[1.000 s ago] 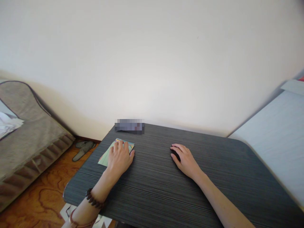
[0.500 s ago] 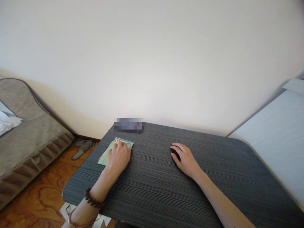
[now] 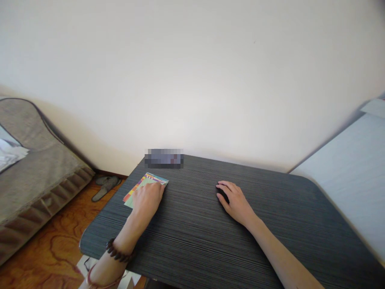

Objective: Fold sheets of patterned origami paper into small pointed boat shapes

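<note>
We see coloured sheets (image 3: 140, 186) on table (image 3: 198, 245), left part, striped edge poking out from under green one; left hand (image 3: 147, 200) on top of sheets, fingers curled, we cannot tell if pinching; right hand (image 3: 236, 204) rests near table's middle, fingers bent, thumb spread away; pixelated item (image 3: 164, 158) at table's far left corner; slippers (image 3: 104, 188) on floor left of table
</note>
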A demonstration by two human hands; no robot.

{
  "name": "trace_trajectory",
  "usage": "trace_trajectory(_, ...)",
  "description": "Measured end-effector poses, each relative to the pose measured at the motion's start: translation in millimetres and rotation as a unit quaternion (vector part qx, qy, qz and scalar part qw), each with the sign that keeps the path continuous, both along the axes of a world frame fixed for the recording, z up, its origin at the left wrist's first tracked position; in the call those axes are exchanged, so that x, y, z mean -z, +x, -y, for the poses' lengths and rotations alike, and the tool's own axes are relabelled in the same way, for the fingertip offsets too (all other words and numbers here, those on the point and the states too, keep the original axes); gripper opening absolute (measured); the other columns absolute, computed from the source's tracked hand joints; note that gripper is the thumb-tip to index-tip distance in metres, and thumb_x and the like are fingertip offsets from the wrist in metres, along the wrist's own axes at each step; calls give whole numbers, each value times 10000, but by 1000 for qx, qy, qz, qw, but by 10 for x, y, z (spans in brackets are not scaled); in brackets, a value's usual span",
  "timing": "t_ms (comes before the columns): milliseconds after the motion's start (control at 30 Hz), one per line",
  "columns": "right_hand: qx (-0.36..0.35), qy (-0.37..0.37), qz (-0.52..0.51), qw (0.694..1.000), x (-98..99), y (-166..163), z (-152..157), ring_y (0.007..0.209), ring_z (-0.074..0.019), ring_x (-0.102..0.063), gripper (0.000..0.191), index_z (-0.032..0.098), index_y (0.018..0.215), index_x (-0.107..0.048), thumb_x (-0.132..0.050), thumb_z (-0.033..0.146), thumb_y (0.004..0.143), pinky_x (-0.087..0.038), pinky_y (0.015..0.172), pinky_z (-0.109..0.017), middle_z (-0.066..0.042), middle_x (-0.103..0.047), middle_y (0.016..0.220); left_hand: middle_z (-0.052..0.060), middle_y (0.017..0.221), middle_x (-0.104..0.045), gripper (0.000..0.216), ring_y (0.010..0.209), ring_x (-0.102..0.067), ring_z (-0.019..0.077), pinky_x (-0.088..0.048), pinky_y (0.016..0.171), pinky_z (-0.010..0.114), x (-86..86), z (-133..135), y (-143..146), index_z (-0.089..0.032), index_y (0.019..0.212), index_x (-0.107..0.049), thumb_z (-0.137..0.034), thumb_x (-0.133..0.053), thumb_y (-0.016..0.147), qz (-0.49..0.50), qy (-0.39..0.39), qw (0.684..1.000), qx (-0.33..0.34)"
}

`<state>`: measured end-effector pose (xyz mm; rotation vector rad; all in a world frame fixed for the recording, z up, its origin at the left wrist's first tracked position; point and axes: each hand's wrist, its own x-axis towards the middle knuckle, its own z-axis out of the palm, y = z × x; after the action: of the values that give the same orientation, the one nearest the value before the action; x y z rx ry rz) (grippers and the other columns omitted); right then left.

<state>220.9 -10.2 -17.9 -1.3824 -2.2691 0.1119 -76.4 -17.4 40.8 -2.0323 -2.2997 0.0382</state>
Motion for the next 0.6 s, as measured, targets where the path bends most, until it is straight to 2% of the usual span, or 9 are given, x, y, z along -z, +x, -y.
trace_trajectory(433,1,3,-2,1000,4,-3,2,1141,-231,-504,299,221,1161,-559,-424,282,901,-411,977,-435,-88,-557,1212,141,836,-705,482,803,-658,331,-477,668,398,-68,4,37,-183,886,-715,-441,-309,915,19,5,1000,-13)
trace_trajectory(600,-3,8,-7,1000,16,0,-4,1131,-233,-514,303,223,1164,-559,-422,277,899,-423,965,-439,-92,-562,1205,149,829,-701,477,812,-659,322,-477,682,382,-36,-14,23,-180,907,-712,-457,-325,909,24,6,1000,-16)
